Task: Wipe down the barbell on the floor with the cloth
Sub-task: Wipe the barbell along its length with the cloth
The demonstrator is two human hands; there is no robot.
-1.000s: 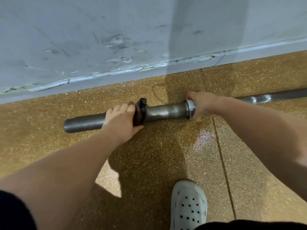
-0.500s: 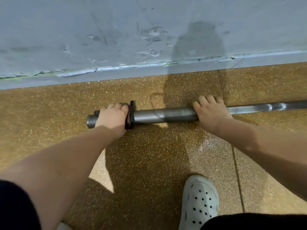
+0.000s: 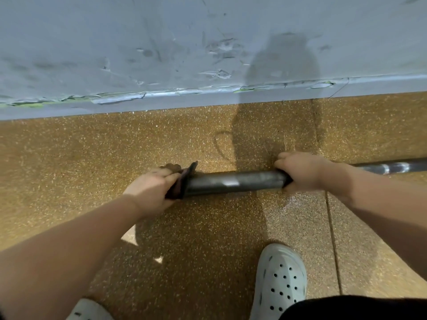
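Grey steel, the thick round sleeve of the barbell lay on the speckled tan floor, running left to right, parallel to the scuffed pale blue wall beyond it. I saw the left hand wrapped over the sleeve's left end, fingers curled together and clamped on a dark folded cloth. That cloth stuck out just right of the fingers, one corner standing up past the knuckles, and covered the tip of the bar, so I could not see the end itself. The right hand gripped the inner end of the sleeve, fingers closed over the top of the metal, thumb hidden underneath. Right of those fingers, the thinner shaft ran off the frame edge, with bright glints on it. Between the two sets of fingers the sleeve was bare. Below the hands, nearer me, two white perforated clogs stood on the floor, the left one only partly in view.
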